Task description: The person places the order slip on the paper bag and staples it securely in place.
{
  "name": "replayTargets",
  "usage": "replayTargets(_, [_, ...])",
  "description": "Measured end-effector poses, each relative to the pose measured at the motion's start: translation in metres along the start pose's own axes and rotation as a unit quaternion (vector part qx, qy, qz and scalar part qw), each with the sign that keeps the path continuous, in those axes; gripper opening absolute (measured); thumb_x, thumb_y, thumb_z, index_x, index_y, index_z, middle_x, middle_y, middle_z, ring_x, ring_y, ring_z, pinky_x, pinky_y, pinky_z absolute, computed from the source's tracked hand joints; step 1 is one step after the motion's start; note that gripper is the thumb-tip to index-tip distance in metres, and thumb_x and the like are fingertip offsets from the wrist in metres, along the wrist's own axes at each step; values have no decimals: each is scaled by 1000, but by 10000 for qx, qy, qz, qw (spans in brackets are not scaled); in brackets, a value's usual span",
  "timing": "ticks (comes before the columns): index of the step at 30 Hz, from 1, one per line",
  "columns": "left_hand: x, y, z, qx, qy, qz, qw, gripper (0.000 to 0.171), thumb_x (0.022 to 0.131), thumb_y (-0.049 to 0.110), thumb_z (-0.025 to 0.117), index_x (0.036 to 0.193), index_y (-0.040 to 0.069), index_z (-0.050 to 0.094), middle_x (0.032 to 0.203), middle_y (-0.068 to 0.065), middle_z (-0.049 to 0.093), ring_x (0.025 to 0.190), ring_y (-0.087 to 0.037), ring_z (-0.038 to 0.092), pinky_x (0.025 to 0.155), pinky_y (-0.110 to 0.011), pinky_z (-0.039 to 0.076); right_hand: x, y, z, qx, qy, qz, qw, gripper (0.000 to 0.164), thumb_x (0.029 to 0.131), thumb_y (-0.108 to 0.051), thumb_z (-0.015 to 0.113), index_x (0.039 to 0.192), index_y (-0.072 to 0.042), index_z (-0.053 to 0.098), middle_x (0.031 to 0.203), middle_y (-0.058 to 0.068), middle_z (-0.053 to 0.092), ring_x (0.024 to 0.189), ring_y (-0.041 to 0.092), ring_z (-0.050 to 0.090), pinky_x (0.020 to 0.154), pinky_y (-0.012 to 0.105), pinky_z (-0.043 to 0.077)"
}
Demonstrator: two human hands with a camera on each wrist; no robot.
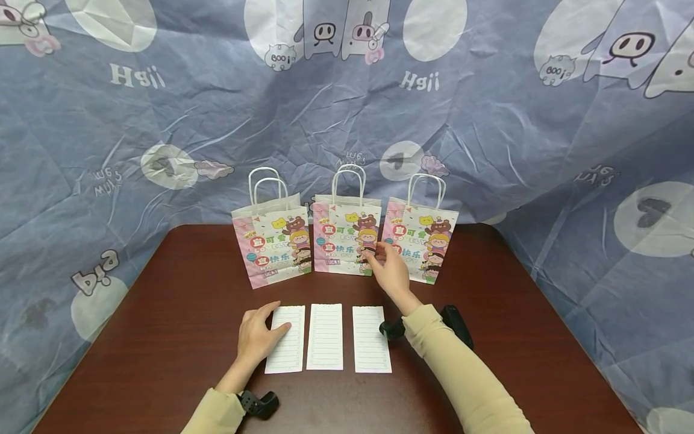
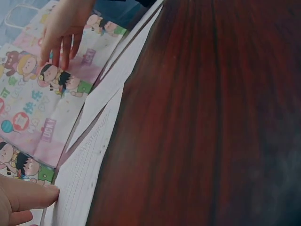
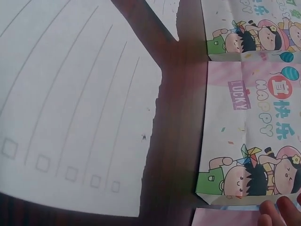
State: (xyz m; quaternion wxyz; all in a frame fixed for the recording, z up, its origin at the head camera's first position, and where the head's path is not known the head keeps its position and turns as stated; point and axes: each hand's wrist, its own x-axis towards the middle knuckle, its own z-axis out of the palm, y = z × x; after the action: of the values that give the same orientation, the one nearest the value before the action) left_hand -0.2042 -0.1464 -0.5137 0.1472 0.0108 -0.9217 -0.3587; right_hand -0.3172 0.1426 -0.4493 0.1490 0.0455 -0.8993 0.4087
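Three paper gift bags with white handles and cartoon prints stand in a row: a left bag, a middle bag and a right bag. My right hand reaches to the middle bag's right edge, thumb before its front, and overlaps the right bag. Its fingertips show at the lower right in the right wrist view. Before the bags lie three lined paper sheets: left, middle and right. My left hand rests at the left sheet, thumb and fingers spread over its left edge.
The dark brown wooden table carries the bags and sheets. A blue cartoon-print cloth hangs behind and at both sides. Black wrist devices are strapped on both arms, the right one beside the right sheet.
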Motion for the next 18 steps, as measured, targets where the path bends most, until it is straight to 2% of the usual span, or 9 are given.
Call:
replayTargets(4, [-2,-2,2,-46,137,47,9999,55,73,26,78,121,7,63,122,-13,61,105,-30,47,88,-45,34,2,1,2,151,122,95,9998,47,91,-38,60,126,-7,54,112,12,63,100,26,62,83,42,49])
replayTargets(10, [-3,-3,4,-53,229,150,9996,54,73,26,78,121,7,63,121,-13,62,103,-30,47,87,-44,34,6,3,6,90,432,73,9990,37,91,-34,62,117,-7,61,104,12,67,94,25,64,79,42,50])
replayTargets(18, [-5,-3,4,-167,244,9,9996,53,73,25,78,121,8,64,120,-13,62,105,-29,47,89,-44,34,9,6,9,121,683,56,9976,26,91,-31,63,103,-9,68,93,9,70,85,23,66,72,41,50])
